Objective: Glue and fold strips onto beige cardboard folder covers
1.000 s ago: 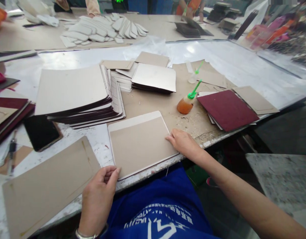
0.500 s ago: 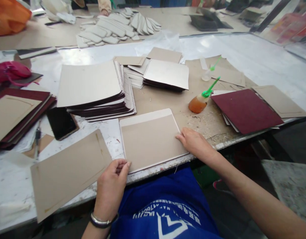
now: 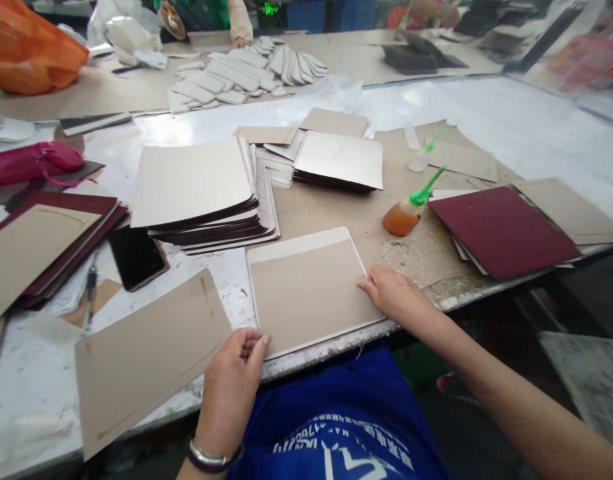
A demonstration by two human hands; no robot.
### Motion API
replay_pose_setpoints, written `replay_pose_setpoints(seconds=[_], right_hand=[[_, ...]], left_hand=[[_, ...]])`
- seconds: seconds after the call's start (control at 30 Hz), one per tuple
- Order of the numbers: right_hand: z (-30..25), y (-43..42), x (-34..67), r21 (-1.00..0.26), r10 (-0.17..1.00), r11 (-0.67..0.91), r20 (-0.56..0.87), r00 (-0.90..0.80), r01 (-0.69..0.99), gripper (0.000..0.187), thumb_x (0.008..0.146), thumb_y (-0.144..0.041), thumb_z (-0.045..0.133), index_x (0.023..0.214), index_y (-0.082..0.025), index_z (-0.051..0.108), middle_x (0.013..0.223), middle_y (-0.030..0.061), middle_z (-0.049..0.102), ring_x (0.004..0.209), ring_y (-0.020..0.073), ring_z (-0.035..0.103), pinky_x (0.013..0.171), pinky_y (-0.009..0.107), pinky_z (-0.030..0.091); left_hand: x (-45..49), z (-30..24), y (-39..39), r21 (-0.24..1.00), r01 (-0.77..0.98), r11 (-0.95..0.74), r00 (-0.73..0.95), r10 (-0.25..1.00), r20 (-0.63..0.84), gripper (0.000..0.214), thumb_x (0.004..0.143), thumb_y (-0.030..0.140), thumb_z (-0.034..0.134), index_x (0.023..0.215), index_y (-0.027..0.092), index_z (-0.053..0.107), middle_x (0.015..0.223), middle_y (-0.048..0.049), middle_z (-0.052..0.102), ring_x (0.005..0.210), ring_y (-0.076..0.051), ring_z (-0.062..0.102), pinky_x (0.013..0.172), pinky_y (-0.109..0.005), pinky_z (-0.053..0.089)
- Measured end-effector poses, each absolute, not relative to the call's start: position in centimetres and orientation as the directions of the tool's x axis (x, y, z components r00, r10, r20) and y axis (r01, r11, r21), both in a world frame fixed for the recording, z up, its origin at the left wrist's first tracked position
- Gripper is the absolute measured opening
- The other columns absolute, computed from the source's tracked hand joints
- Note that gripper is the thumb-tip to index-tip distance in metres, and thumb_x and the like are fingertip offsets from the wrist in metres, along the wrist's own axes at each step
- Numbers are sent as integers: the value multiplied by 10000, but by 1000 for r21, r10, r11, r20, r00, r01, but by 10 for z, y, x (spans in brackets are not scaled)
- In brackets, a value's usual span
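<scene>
A beige cardboard sheet (image 3: 311, 293) lies on a slightly larger pale panel (image 3: 301, 244) at the table's front edge. My left hand (image 3: 236, 363) pinches the near left corner of the two layers, thumb on top. At the right edge, my right hand (image 3: 394, 293) grips them with the thumb on the surface and the other fingers mostly hidden. Left of them lies another beige cardboard sheet (image 3: 151, 360) with brownish glue streaks along its edges. Beyond the right hand stands a squeeze bottle (image 3: 402, 219) of amber liquid with a green nozzle.
A tall stack of panels (image 3: 196, 180) stands behind, with a smaller stack (image 3: 339, 160) beside it. Maroon panels (image 3: 504, 230) lie at the right. A phone (image 3: 136, 257) and a pen (image 3: 90, 290) are at the left. Across the table, a person's hand (image 3: 241, 41) is near pale strips.
The whole view has shifted slightly, so things appear lower and further right. Both hands keep their hold on the cardboard sheet and panel, which stay in place.
</scene>
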State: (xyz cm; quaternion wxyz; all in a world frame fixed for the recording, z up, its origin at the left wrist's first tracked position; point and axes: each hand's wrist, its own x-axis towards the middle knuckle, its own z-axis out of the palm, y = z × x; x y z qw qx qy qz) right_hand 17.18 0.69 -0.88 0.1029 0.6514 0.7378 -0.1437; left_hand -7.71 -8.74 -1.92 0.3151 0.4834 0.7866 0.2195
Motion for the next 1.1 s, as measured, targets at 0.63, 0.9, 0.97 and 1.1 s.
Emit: replay_pose_setpoints(seconds=[0.63,0.9,0.97,1.1], right_hand=[[-2,6,168,-25,935,115,-335,-117,993,225,892,-297,442,920,-120,579,918,133,665,843,239,634,674,283,430],[2,8,163,80,929,197,-335,-160,977,220,886,-295,448,906,-123,584,864,143,662,787,265,641,631,322,447],[3,4,159,106,934,209,-317,-166,972,199,888,-267,435,920,-128,575,893,142,645,790,266,629,615,323,443],[-1,-6,151,177,942,291,-226,-249,940,175,883,-144,388,955,-156,547,922,118,597,864,249,577,659,309,417]], left_hand=[[-87,-45,-89,413,879,-239,114,945,306,425,915,415,305,997,166,639,648,3,529,539,-100,564,527,-196,441],[-86,-30,-88,276,938,-212,197,977,80,280,890,176,382,1071,182,595,671,-4,511,567,-143,539,545,-261,468],[-86,-27,-87,227,943,-245,228,968,101,263,861,138,430,1054,173,605,698,-27,520,626,-169,535,579,-297,486],[-87,-30,-86,128,922,-366,328,913,243,271,822,82,465,1049,136,603,1033,-136,572,968,-276,509,784,-459,490]])
